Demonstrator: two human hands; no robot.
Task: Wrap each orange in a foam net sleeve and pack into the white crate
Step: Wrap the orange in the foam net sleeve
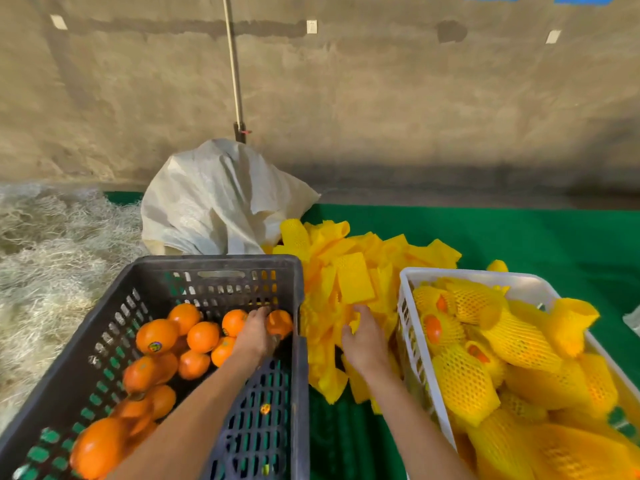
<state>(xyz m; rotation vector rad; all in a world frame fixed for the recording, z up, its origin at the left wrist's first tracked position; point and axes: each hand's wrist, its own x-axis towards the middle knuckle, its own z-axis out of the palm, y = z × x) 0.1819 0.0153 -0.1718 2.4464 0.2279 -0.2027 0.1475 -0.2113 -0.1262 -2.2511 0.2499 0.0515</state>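
Observation:
Several bare oranges point(157, 336) lie in the dark plastic crate point(214, 266) at the left. My left hand point(254, 336) reaches into that crate and its fingers curl round an orange point(281, 322) by the far right corner. A pile of flat yellow foam net sleeves point(353, 265) lies on the green mat between the crates. My right hand point(365, 341) rests on this pile and pinches a sleeve point(354, 284) at its lower edge. The white crate point(407, 306) at the right holds several oranges wrapped in yellow net sleeves point(457, 382).
A crumpled white woven sack point(214, 199) sits behind the dark crate, with a thin pole point(233, 64) rising from it against the concrete wall. Pale straw-like fibre point(52, 254) covers the ground at the left. The green mat point(519, 237) extends to the right.

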